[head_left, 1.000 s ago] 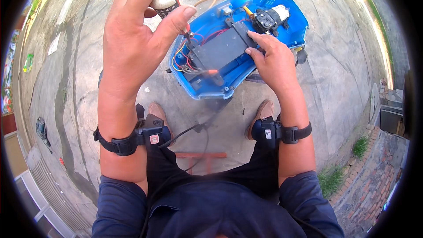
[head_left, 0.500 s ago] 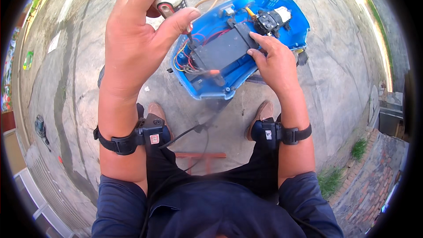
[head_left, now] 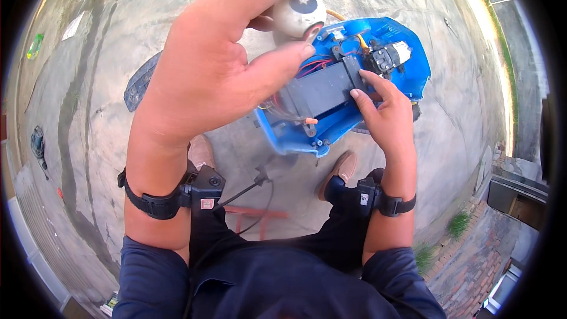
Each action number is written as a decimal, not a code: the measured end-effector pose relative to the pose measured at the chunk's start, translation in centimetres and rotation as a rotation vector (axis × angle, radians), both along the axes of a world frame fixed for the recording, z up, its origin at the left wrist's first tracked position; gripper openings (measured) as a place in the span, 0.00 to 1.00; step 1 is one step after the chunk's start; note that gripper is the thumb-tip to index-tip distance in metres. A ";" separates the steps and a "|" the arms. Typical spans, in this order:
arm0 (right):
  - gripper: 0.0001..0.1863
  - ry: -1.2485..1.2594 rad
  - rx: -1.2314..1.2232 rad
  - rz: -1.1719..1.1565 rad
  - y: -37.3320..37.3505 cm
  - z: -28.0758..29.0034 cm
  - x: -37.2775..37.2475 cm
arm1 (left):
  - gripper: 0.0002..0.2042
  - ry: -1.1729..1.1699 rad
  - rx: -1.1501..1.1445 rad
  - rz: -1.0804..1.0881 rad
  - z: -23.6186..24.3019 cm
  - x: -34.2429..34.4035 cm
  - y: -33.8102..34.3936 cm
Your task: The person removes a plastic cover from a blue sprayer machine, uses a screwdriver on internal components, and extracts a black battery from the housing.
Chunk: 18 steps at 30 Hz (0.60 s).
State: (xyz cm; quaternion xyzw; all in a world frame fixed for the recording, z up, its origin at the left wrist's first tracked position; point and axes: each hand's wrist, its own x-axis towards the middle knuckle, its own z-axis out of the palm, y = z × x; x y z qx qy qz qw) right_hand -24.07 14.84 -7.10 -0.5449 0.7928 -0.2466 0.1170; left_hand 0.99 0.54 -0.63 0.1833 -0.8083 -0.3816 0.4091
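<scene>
Handle (head_left: pixel 293 16) is gripped by left hand (head_left: pixel 204 71). Box (head_left: pixel 322 91), probably heavy, stiff, best held by its ends, is touched at three o'clock by right hand (head_left: pixel 390 115), closure unclear.

Single head-worn view (wide fisheye), facing steeply down: left hand (head_left: pixel 204 74) near lens, right hand (head_left: pixel 388 111) farther, ground (head_left: pixel 460 142) beyond.

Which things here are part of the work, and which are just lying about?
In the work:
white-ended tool in the left hand
dark box, touched by the right hand
blue shell around it
wires
black motor-like part

Lying about:
teal tool-like object
bright green object
small orange-red object
</scene>
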 end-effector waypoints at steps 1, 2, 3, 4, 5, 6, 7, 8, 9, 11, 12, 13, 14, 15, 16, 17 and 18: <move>0.22 -0.021 -0.011 -0.010 -0.1 -0.1 0.0 | 0.25 0.002 -0.052 0.015 -0.1 -0.2 -0.2; 0.22 -0.018 -0.008 -0.004 -0.3 -0.1 0.0 | 0.26 0.003 -0.104 0.029 -0.2 -0.2 -0.4; 0.21 -0.021 -0.001 -0.013 -0.4 0.0 -0.1 | 0.26 0.006 -0.101 0.034 -0.3 -0.2 -0.9; 0.21 -0.024 0.006 -0.023 -0.5 0.1 0.0 | 0.26 -0.010 -0.235 0.050 -0.5 -0.3 -1.5; 0.21 -0.022 0.009 -0.020 -0.5 0.2 0.0 | 0.28 -0.027 -0.370 0.066 -0.6 -0.3 -1.9; 0.21 -0.009 0.017 -0.018 -0.6 0.4 0.0 | 0.28 -0.026 -0.368 0.069 -0.6 -0.3 -2.0; 0.21 0.003 0.025 -0.016 -0.7 0.5 0.0 | 0.27 -0.050 -0.368 0.080 -0.5 -0.2 -2.1; 0.21 0.005 0.027 -0.014 -0.8 0.5 -0.1 | 0.26 -0.074 -0.369 0.090 -0.4 -0.2 -2.2; 0.21 0.002 0.034 -0.019 -0.9 0.5 -0.2 | 0.26 -0.073 -0.367 0.090 -0.1 -0.2 -2.2; 0.22 -0.001 0.042 -0.023 -1.0 0.5 -0.3 | 0.26 -0.050 -0.313 0.001 0.6 -0.2 -2.2; 0.22 -0.011 0.038 -0.021 -1.0 0.5 -0.3 | 0.26 -0.047 -0.311 -0.001 0.3 -0.3 -2.0; 0.22 -0.020 0.033 -0.018 -1.1 0.5 -0.3 | 0.27 -0.005 -0.179 -0.040 -0.2 -0.4 -1.8; 0.22 -0.018 0.035 -0.020 -1.1 0.5 -0.4 | 0.27 0.016 -0.113 -0.061 -0.3 -0.3 -1.8; 0.22 -0.024 0.035 -0.016 -1.1 0.5 -0.4 | 0.27 0.036 -0.047 -0.080 -0.5 -0.3 -1.8; 0.22 -0.028 0.035 -0.011 -1.2 0.4 -0.5 | 0.27 0.004 -0.049 -0.071 -0.4 -0.1 -1.9; 0.22 -0.029 0.036 -0.011 -1.3 0.4 -0.5 | 0.28 -0.028 -0.051 -0.062 -0.4 0.0 -2.0; 0.22 -0.039 0.036 -0.013 -1.2 0.5 -0.6 | 0.28 -0.028 -0.050 -0.066 -0.5 -0.3 -2.0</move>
